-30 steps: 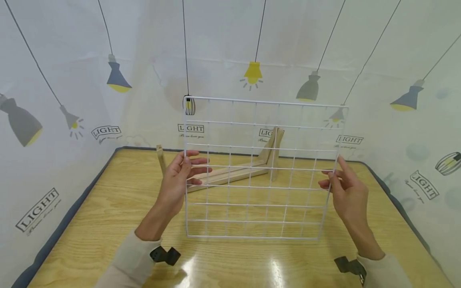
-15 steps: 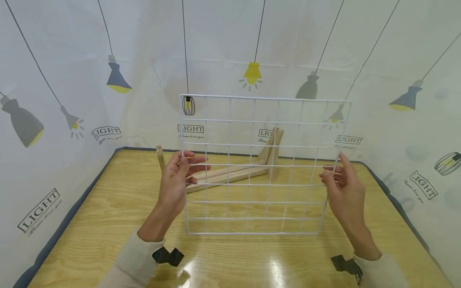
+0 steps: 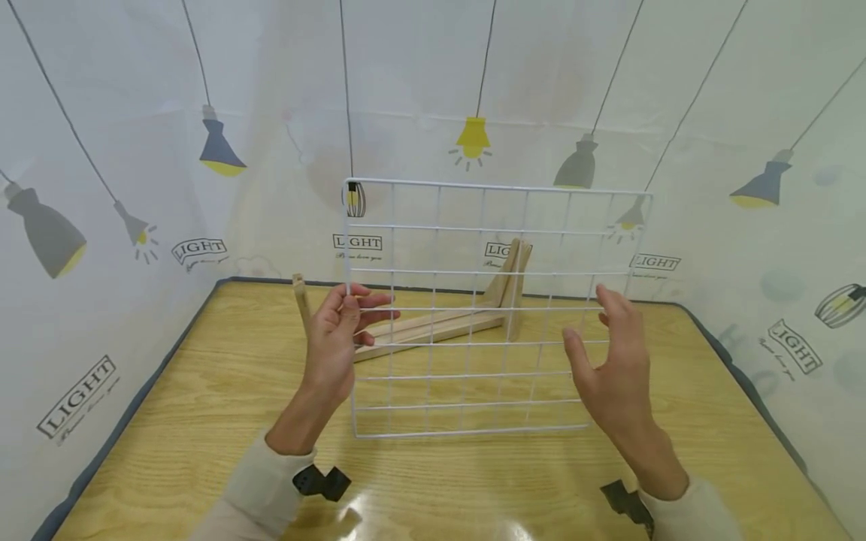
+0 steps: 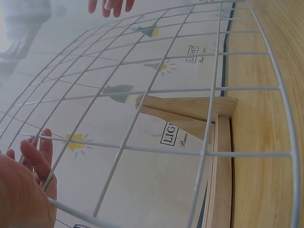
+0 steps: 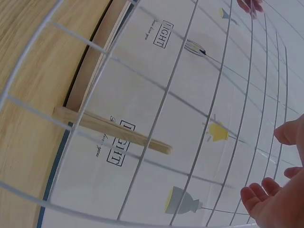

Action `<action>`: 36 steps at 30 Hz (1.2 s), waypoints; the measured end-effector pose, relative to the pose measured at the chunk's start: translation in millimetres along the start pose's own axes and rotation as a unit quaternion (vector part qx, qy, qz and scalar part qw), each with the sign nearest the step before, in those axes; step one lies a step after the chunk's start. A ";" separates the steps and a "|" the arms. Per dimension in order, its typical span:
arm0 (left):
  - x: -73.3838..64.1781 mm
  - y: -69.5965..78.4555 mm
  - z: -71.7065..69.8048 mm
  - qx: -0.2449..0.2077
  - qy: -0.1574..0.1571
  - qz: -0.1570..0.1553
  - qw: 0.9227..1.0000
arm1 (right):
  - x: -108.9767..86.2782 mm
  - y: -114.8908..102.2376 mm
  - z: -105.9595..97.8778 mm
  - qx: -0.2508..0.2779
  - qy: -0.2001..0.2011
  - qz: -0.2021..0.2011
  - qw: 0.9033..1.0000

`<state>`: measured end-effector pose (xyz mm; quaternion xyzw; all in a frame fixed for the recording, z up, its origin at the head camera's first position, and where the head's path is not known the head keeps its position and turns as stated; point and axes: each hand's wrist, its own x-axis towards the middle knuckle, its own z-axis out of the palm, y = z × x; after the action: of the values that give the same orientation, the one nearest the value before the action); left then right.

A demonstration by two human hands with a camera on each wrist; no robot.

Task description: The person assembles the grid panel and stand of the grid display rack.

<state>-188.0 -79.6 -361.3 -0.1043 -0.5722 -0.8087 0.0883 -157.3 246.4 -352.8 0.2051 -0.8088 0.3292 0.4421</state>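
Observation:
A white wire grid panel [image 3: 501, 187] stands upright, facing me, its bottom edge low over the wooden table. My left hand [image 3: 328, 349] grips the panel's left edge around mid-height, thumb on the near side and fingers passing behind the wires. The left wrist view also shows this hand [image 4: 31, 190] at the edge wire. My right hand [image 3: 619, 368] is in front of the panel's right part, thumb and fingers spread apart with nothing between them. It hides the panel's lower right corner. In the right wrist view, the right hand [image 5: 280, 194] appears beside the wires with loosely bent fingers.
Behind the panel lies a pale wooden frame [image 3: 440, 329] with an upright leg [image 3: 517, 289] at its right end. A shorter wooden upright [image 3: 301, 300] rises at the left. A lamp-patterned curtain [image 3: 419, 90] borders the table [image 3: 203, 406].
My right hand has let go of the panel's right edge and moved left with its fingers opened. My left hand keeps its grip. The panel has shifted only slightly.

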 end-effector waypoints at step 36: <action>-5.8 2.5 10.7 -0.034 -0.025 0.052 0.998 | -7.1 -37.3 72.2 -0.143 -0.110 0.007 0.984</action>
<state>-181.0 -70.2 -357.1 -0.1570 -0.5398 -0.8193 0.1128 -172.2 169.0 -374.1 0.1695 -0.8927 0.1886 0.3726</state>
